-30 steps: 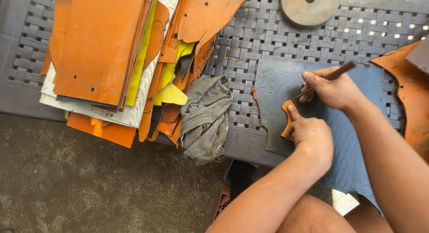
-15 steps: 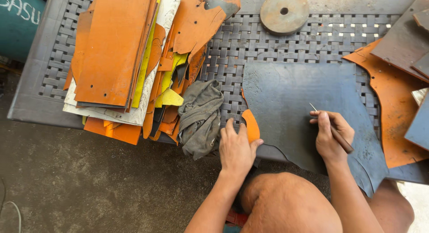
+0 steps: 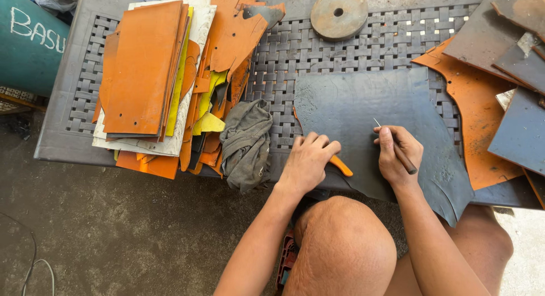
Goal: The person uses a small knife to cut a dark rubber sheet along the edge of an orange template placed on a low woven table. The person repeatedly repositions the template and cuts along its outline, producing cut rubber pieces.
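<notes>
A large dark grey sheet (image 3: 369, 108) lies flat on the grey woven plastic table (image 3: 301, 51), and its near edge hangs over the table front. My left hand (image 3: 306, 159) presses on the sheet's near left corner, over a small orange piece (image 3: 342, 166) that sticks out under the fingers. My right hand (image 3: 399, 155) holds a thin pointed scribing tool (image 3: 392, 142) with a dark handle, its metal tip touching the sheet. My bare knee shows below the table edge.
A stack of orange, yellow and white sheets (image 3: 153, 74) fills the table's left side, with a crumpled grey rag (image 3: 247, 142) beside it. A round metal disc (image 3: 339, 13) sits at the back. More orange and dark sheets (image 3: 488, 91) lie at right. A teal drum (image 3: 28, 40) stands far left.
The view has shifted, so the table sits lower in frame. My left hand moved right onto the sheet's corner with the orange piece. My right hand stays put with the tool.
</notes>
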